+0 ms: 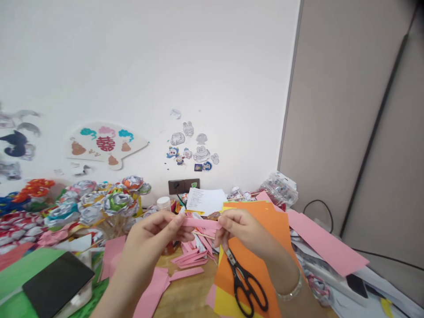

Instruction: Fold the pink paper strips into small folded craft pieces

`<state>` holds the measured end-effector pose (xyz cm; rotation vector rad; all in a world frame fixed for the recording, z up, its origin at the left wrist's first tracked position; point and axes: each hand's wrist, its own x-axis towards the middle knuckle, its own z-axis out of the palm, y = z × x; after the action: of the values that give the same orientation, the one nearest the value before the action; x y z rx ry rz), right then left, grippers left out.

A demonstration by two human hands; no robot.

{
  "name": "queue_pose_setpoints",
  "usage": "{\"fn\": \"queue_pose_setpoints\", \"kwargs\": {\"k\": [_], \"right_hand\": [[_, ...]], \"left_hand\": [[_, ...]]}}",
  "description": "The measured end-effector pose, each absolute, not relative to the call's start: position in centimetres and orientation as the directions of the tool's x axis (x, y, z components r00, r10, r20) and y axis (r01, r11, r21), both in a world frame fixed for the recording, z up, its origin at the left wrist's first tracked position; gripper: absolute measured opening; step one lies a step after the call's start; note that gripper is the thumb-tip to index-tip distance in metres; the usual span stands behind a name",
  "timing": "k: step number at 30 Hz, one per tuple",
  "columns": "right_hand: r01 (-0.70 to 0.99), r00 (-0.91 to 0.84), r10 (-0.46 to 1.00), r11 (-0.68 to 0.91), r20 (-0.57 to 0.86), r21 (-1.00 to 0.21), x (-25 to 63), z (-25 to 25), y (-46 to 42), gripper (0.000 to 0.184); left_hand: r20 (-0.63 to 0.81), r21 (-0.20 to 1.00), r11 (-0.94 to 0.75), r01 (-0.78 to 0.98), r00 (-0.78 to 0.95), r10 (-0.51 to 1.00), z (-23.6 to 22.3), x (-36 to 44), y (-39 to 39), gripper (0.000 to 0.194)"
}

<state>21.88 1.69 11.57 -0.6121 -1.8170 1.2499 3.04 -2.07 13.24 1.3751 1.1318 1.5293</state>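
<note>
Centrally, a folded-looking pink paper strip (201, 223) is stretched level between two hands, raised above the tabletop (185, 293). Left hand (155, 232): thumb and fingers pinched on the strip's left end. Right hand (243, 227): thumb and fingertips closed on the opposite end; a pale beaded bracelet (290, 291) at that wrist. Below and just behind the strip, a loose heap of cut pink strips (192, 256) overlaps in several directions; one strip lies nearer the viewer, close to larger pink pieces (152, 293) beside the left forearm. Under the right hand, black-handled scissors (247, 287) rest on orange sheets (276, 223), points directed away from the viewer, with yellow paper (222, 302) showing beneath. Beyond the hands: a white-capped bottle (163, 204), partly hidden by the left hand, and a white sheet bearing small lines of writing (206, 199), text illegible. Left side: crumpled-looking multicolored flowers (119, 203) crowded together, and a flat black object (59, 282) lying over green material. Right side: a long pink sheet (327, 243) set diagonally over other items; a clear plastic pack (280, 190) near the wall. On the wall (212, 66): a fan-shaped cutout (106, 143) and small character stickers (201, 153).
</note>
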Motion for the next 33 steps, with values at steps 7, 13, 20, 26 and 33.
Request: {"fn": "queue_pose_setpoints", "kwargs": {"k": [7,13,20,26,33], "right_hand": [[0.148,-0.404,0.783,0.566,0.472,-0.811,21.3,11.5,1.1,0.035],[0.103,-0.587,0.696,0.571,0.413,-0.815,21.3,11.7,0.9,0.039],[0.105,-0.528,0.707,0.604,0.47,-0.79,20.5,11.3,0.8,0.042],[0.034,-0.555,0.731,0.497,0.397,-0.867,20.4,11.3,0.9,0.043],[0.02,-0.586,0.714,0.486,0.383,-0.874,20.4,10.9,1.3,0.043]], "left_hand": [[0.307,0.942,-0.309,-0.132,-0.032,0.951,13.1,3.0,-1.8,0.024],[0.42,0.901,-0.41,0.145,-0.042,0.907,13.0,3.1,-1.9,0.031],[0.421,0.901,-0.422,0.103,0.034,0.906,12.8,3.2,-1.6,0.032],[0.346,0.938,-0.346,0.025,-0.003,0.938,12.5,4.4,-1.6,0.036],[0.416,0.908,-0.414,0.065,-0.013,0.909,12.3,4.4,-1.6,0.038]]}}
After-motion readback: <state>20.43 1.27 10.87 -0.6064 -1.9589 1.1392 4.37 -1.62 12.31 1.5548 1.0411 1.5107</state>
